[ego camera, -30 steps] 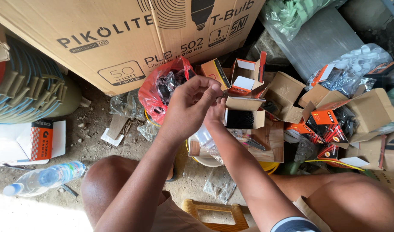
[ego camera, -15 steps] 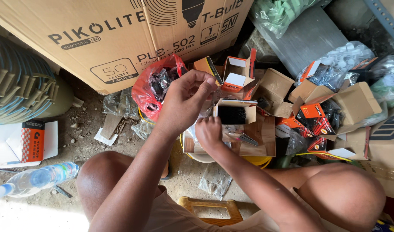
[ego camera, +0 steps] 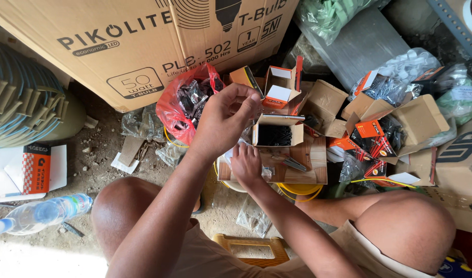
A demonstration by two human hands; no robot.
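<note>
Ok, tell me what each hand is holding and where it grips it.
Left hand: fingertips pinched together above the open small box, but what they hold cannot be told. Right hand: rests on the wooden board; any grip is hidden.

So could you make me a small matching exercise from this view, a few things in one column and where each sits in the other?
Things:
1. clear plastic water bottle
2. red plastic bag of dark parts
3. open small cardboard box with black contents
4. big brown cardboard carton

Places:
A. just right of the raised left hand
B. along the top, behind everything
C. lying on the dirt at lower left
D. just left of the raised left hand

Pairs: 1-C, 2-D, 3-A, 4-B
</note>
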